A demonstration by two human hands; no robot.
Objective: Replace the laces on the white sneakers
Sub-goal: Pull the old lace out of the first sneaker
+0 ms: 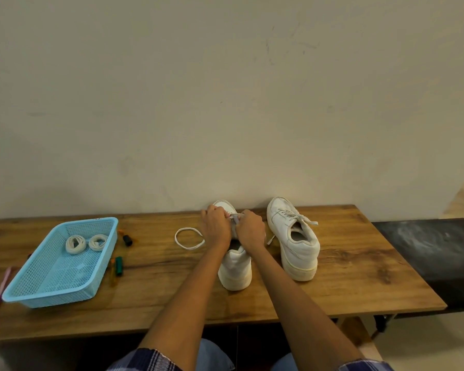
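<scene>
Two white sneakers stand on the wooden table, heels toward me. Over the lacing area of the left sneaker [235,266], my left hand [215,226] and my right hand [250,228] meet, both pinching its lace [188,238] near the eyelets. One end of that lace trails off in a loop to the left on the table. The right sneaker [295,239] stands apart to the right, laced, with its lace ends loose. Two coiled white laces [87,242] lie in the blue basket [51,291] at the left.
Markers lie around the basket: a black-capped one [126,238] behind it, a green-capped one [117,266] beside it, a pink pen [0,290] at the far left. A wall runs directly behind the table [359,269]. A dark bench [434,250] adjoins on the right.
</scene>
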